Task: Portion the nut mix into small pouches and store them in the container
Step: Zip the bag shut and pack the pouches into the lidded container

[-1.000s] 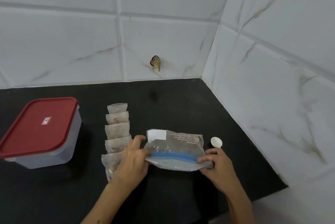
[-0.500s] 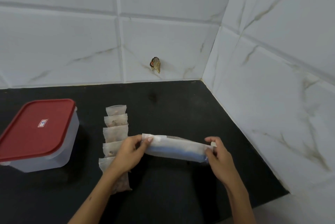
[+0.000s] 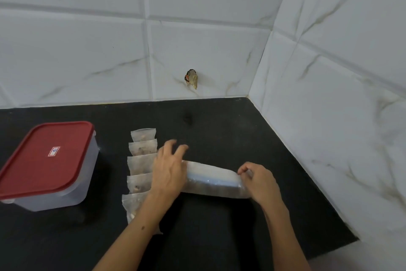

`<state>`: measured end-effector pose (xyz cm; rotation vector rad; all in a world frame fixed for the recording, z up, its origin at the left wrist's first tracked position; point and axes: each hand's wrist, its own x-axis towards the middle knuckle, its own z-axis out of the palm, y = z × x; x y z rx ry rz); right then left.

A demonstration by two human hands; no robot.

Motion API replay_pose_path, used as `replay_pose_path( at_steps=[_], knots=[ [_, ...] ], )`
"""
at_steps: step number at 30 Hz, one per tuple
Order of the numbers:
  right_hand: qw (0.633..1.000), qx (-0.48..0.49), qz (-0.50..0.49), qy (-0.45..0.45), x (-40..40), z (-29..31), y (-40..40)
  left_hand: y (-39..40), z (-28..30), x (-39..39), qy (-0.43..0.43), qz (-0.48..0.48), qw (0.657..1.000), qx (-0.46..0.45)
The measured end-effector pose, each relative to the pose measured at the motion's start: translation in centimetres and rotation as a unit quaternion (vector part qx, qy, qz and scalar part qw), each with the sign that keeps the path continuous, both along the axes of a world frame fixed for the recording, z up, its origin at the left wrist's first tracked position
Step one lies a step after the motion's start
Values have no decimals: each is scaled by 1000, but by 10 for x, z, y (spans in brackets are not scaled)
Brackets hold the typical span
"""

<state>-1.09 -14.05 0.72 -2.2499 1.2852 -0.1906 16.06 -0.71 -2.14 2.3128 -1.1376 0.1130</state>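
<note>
The big zip bag of nut mix (image 3: 213, 179), clear with a blue zip strip, lies rolled up on the black counter (image 3: 219, 125). My left hand (image 3: 169, 168) rests on the roll's left end with the fingers spread and lifted forward. My right hand (image 3: 259, 180) pinches the roll's right end between thumb and fingers. To the left, several small filled pouches (image 3: 140, 161) lie in an overlapping column, partly hidden under my left forearm. The clear container with a red lid (image 3: 47, 165) stands closed at the far left.
White marbled tile walls meet in a corner behind and to the right of the counter. A small brownish scrap (image 3: 191, 78) sticks to the back wall. The counter's front right edge ends near the right wall.
The flat nut-mix bag has been rolled away from me into a tight tube. My left hand shifted from pinching its corner to lying over its left end. The white spoon is now hidden.
</note>
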Motion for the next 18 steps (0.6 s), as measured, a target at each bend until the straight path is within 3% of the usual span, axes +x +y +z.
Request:
replay_pose_path(
  at_steps=[2, 5, 8, 12, 15, 18],
  knots=[
    [1000, 0, 0, 12, 1, -3, 1, 1, -2, -1, -96, -120, 986, -66],
    [1000, 12, -10, 12, 2, -7, 6, 8, 4, -7, -76, -246, 965, 46],
    [1000, 25, -17, 2, 2, -2, 9, 12, 6, -3, -63, -250, 948, 189],
    [993, 21, 41, 112, 0, 11, 14, 11, 4, 3, -53, -249, 953, 166],
    [969, -48, 114, 213, 0, 11, 18, 9, 2, 9, -50, -248, 950, 184],
    [964, -105, 135, 203, 0, 2, 17, 6, 7, 13, -75, -233, 940, 239]
  ],
)
